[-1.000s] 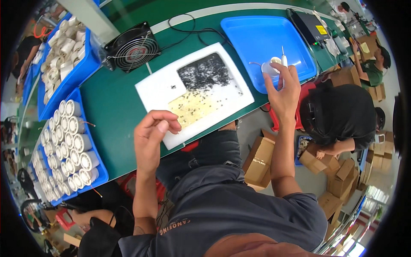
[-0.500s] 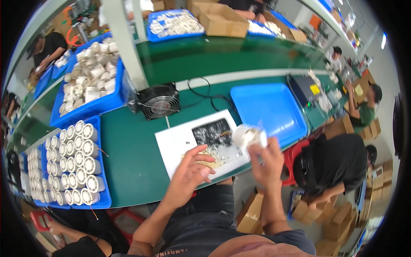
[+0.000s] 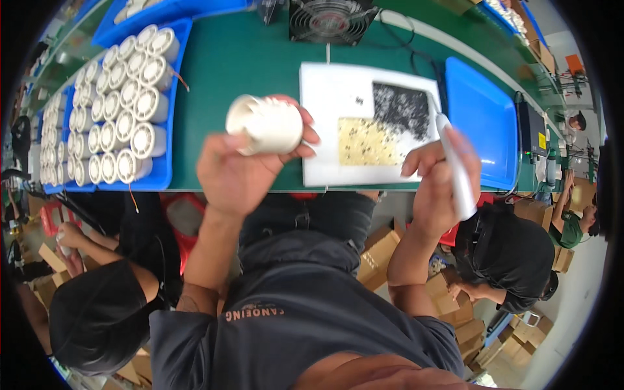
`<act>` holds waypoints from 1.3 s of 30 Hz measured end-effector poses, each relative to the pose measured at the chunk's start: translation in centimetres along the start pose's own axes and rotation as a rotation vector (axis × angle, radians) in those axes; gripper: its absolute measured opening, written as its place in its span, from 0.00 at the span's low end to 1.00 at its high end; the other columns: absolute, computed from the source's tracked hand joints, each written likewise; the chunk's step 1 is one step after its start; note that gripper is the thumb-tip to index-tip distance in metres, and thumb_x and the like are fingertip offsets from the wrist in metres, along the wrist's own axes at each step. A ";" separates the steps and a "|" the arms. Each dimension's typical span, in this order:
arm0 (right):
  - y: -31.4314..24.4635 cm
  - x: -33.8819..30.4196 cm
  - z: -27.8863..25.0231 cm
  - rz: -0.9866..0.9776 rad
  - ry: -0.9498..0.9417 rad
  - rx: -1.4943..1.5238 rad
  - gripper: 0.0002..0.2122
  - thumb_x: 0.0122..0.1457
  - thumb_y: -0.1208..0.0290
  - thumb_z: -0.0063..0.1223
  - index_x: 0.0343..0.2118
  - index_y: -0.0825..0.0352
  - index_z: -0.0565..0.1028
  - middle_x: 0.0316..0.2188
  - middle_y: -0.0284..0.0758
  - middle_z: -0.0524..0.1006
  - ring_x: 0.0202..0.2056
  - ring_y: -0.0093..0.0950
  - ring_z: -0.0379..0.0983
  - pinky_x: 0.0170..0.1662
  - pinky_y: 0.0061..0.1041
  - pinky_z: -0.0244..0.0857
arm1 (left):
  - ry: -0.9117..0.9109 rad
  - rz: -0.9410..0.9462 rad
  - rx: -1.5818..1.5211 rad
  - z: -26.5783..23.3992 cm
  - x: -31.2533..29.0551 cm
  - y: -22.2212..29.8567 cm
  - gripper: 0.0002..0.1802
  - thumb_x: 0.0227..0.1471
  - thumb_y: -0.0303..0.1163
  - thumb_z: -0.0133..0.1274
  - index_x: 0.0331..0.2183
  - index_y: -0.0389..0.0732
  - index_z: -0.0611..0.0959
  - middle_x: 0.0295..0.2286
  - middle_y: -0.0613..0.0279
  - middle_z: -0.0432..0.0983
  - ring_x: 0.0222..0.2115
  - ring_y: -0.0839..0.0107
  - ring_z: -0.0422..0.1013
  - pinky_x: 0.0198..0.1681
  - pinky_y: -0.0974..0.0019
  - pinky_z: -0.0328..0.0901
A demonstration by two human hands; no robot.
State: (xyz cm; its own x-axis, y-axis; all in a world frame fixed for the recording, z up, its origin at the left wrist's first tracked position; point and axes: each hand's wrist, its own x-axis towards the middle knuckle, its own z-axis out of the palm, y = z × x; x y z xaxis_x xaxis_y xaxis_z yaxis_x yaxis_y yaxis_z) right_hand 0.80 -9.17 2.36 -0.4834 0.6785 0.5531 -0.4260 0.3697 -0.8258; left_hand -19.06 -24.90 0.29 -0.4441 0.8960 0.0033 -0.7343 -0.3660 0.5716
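Observation:
My left hand point(image 3: 237, 172) is closed around a white plastic cylindrical housing point(image 3: 276, 127), lifted in front of me, its open end turned to the left. The thumb lies at that open rim, and fingers wrap the far side. In my right hand point(image 3: 442, 175) is a slim white pen-shaped tool point(image 3: 459, 172), tilted, its exact kind unclear. That hand hovers at the near right corner of a white board point(image 3: 325, 156). On the board are a yellow patch point(image 3: 367, 143) scattered with small dark pieces and a black patch point(image 3: 400, 107) strewn with small light bits.
On the left, a blue tray point(image 3: 166, 140) holds rows of white round housings point(image 3: 149, 140). A black fan point(image 3: 331, 19) stands beyond the board, with cables beside it. To the right lies a blue tray point(image 3: 478, 123). People sit close by on both sides.
The white housing has passed from my right hand to my left, which was open before. My right hand now holds the white tool. The view has swung, so the bench sits higher.

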 end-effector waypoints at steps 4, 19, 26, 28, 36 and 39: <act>2.3 0.3 0.6 0.153 0.018 -0.180 0.15 0.65 0.71 0.52 0.50 0.77 0.75 0.27 0.37 0.77 0.28 0.23 0.71 0.33 0.23 0.68 | 0.074 -0.041 -0.039 -2.8 -0.6 1.2 0.34 0.57 0.46 0.44 0.56 0.29 0.68 0.42 0.44 0.73 0.37 0.57 0.73 0.34 0.63 0.69; 5.5 3.3 2.3 0.326 0.014 -0.206 0.07 0.59 0.80 0.59 0.40 0.75 0.78 0.28 0.36 0.81 0.28 0.20 0.78 0.33 0.17 0.71 | 0.196 0.107 0.277 -6.5 -0.9 -0.1 0.34 0.66 0.48 0.44 0.61 0.31 0.62 0.50 0.40 0.69 0.36 0.67 0.68 0.36 0.69 0.65; 6.5 3.0 2.9 0.325 -0.075 -0.331 0.10 0.58 0.82 0.59 0.43 0.75 0.79 0.34 0.38 0.82 0.36 0.23 0.80 0.39 0.18 0.73 | 0.161 0.064 0.228 -6.4 -0.8 0.3 0.38 0.65 0.44 0.44 0.62 0.24 0.56 0.53 0.34 0.66 0.47 0.56 0.72 0.50 0.62 0.70; 6.6 3.1 2.8 0.344 -0.055 -0.321 0.09 0.58 0.81 0.59 0.42 0.75 0.79 0.34 0.38 0.82 0.36 0.23 0.80 0.39 0.18 0.73 | 0.130 0.088 0.099 -6.3 -0.6 0.3 0.32 0.64 0.40 0.41 0.61 0.26 0.62 0.53 0.31 0.67 0.48 0.49 0.73 0.51 0.56 0.70; 6.7 3.1 2.8 0.339 -0.072 -0.327 0.09 0.58 0.80 0.60 0.42 0.74 0.80 0.33 0.37 0.82 0.36 0.21 0.80 0.39 0.18 0.73 | 0.124 0.040 0.219 -6.4 -0.7 0.5 0.38 0.63 0.40 0.44 0.62 0.23 0.54 0.53 0.32 0.65 0.48 0.55 0.72 0.51 0.62 0.70; 6.8 3.0 2.8 0.338 -0.077 -0.339 0.09 0.58 0.80 0.60 0.42 0.74 0.80 0.32 0.35 0.83 0.34 0.20 0.79 0.38 0.17 0.72 | 0.121 0.040 0.219 -6.5 -0.7 0.5 0.38 0.63 0.40 0.44 0.62 0.23 0.54 0.53 0.32 0.65 0.47 0.55 0.72 0.50 0.62 0.70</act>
State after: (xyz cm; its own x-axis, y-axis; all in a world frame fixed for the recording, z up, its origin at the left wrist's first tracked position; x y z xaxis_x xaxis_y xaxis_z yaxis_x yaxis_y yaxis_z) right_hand -5.68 -6.36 -1.29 -0.6126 0.7518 0.2441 0.0312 0.3316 -0.9429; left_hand -22.43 -27.37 -4.77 -0.5381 0.8406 -0.0614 -0.5925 -0.3255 0.7369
